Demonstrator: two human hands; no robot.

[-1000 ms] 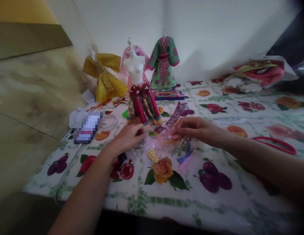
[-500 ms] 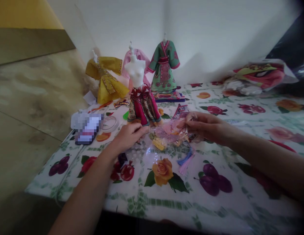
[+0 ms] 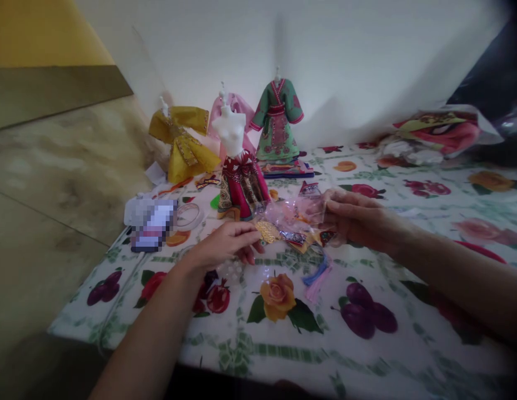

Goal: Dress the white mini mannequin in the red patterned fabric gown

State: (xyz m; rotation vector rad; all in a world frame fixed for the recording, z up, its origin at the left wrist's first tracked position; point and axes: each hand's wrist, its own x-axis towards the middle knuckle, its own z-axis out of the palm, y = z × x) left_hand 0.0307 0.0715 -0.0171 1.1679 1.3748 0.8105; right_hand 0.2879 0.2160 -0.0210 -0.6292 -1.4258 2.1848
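My right hand grips the edge of a clear plastic bag with pink material showing through it. My left hand reaches in from the left, fingers apart, its fingertips at the edge of a gold lacy trim piece; whether they touch it is unclear. Between the hands lie a patterned ribbon scrap and, nearer me, a blue and pink tassel. Just behind stands a white doll-sized mannequin in a red patterned skirt, its top bare.
Further back stand small mannequins in a yellow dress, a pink garment and a green robe. At left lie a phone and a tape roll. A plastic bag of fabric sits back right on the flowered tablecloth.
My left hand has moved right and toward me, from the skirt's base to the gold trim, its fingers spreading. The plastic bag has shifted slightly in my right hand, showing more of the ribbon scrap.
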